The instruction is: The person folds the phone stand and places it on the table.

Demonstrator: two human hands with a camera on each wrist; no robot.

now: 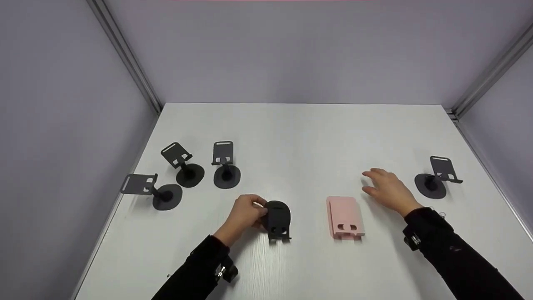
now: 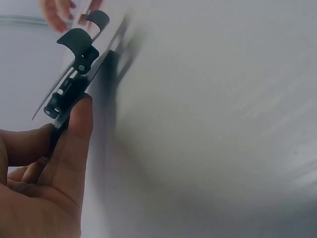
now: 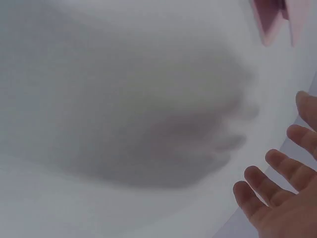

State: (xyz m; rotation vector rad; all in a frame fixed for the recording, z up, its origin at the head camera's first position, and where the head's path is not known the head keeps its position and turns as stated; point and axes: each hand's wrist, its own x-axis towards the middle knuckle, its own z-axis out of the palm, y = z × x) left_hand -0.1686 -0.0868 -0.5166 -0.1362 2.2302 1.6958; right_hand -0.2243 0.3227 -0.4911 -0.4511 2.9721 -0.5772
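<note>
My left grip (image 1: 245, 213) pinches the folded black stand (image 1: 278, 217), left of the pink stand (image 1: 345, 214); seemingly I'm lifting or placing it. Unfolding would likely need my spread right grip (image 1: 390, 191).

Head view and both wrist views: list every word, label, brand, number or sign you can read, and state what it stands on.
No readable text in any view.
Folded black stand: no lettering seen, only cut-outs.
Pink stand: no lettering seen, only cut-outs.
Opened dark stands: any marking is too small to read.
Device at the left wrist: too small to tell.
</note>
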